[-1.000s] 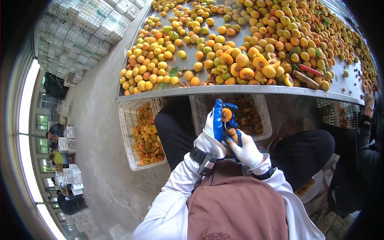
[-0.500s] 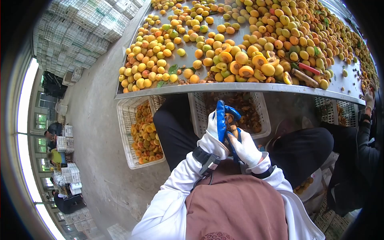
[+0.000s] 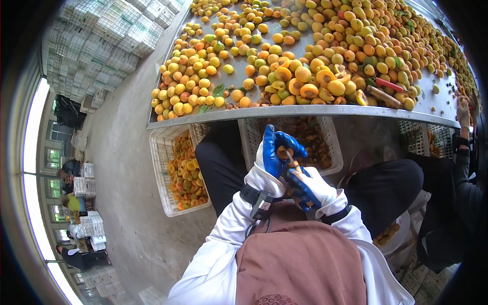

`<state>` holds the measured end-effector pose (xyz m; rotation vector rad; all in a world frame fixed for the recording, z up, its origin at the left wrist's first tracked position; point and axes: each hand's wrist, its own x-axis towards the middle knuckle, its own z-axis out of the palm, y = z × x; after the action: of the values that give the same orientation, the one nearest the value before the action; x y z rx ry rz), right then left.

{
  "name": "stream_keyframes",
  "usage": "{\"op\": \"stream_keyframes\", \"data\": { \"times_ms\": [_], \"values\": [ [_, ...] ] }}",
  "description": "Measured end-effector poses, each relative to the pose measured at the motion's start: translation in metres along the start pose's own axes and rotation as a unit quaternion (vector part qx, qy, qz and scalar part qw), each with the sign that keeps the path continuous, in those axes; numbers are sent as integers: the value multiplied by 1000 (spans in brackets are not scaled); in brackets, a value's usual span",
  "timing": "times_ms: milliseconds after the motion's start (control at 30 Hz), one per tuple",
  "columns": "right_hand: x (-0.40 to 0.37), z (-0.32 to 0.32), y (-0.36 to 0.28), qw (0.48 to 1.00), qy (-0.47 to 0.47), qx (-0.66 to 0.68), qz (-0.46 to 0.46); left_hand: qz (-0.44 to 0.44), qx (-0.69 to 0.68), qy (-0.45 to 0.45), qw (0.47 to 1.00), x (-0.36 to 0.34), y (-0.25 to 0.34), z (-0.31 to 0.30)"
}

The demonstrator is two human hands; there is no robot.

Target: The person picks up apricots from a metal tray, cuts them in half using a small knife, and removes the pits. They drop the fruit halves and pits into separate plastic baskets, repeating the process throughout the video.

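**Apricot held over crate**

An apricot point(image 3: 281, 151) was clasped in the left hand point(image 3: 268, 158), steadied against the tool point(image 3: 291, 159) gripped by the right hand point(image 3: 311, 189). Both were held above the crate point(image 3: 334, 152) under the near edge of the table point(image 3: 305, 111), likely so scraps were caught.

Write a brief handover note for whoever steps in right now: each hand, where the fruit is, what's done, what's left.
Left hand: grip shut on one fruit, above the lap.
Right hand: grip shut on a small tool, its tip at that fruit.
Done: cut halves lie in the white crate by the left knee.
Left: the table holds a large pile of whole fruit.
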<state>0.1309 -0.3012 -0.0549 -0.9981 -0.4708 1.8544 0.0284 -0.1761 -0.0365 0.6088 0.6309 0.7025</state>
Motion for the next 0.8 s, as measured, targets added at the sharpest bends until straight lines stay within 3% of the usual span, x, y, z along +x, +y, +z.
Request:
{"op": "stream_keyframes", "data": {
  "times_ms": [67, 133, 200, 267, 333, 433, 467, 500, 600, 700, 733, 800],
  "values": [
    [-4, 8, -8, 996, 27, 80, 17, -4, -18, -1, 1000, -1, -5, -3],
    [0, 4, -2, 997, 17, 69, 10, -48, -53, 37, 997, -2, -9, -2],
    [3, 2, 3, 1000, 29, 10, -8, -67, -57, 32, 996, 0, -11, -7],
    [14, -2, 21, 983, 85, -157, -46, -26, 35, 27, 999, 3, -17, -12],
    [12, 5, 16, 981, 86, -166, -40, -15, 77, 46, 996, 1, -14, -8],
    [10, 2, 17, 995, 52, -61, -50, 2, 153, 83, 985, -2, -9, 1],
    [8, -3, 16, 999, -13, 42, -20, 2, 153, 83, 985, -2, -8, 1],
    [7, -3, 12, 986, -79, 144, 11, -39, 93, 57, 993, -2, -5, 2],
    [-2, 4, 0, 994, -48, 93, 19, -106, 7, 19, 994, -6, 0, 7],
    [-9, 5, -2, 990, -58, 125, 36, -195, -92, -47, 975, -13, 8, 13],
    [-8, 2, 1, 990, -57, 125, 36, -195, -92, -47, 975, -12, 7, 11],
    [-5, -5, 6, 982, -148, 117, -8, -186, -167, -130, 960, -9, 4, 3]
  ]
}}
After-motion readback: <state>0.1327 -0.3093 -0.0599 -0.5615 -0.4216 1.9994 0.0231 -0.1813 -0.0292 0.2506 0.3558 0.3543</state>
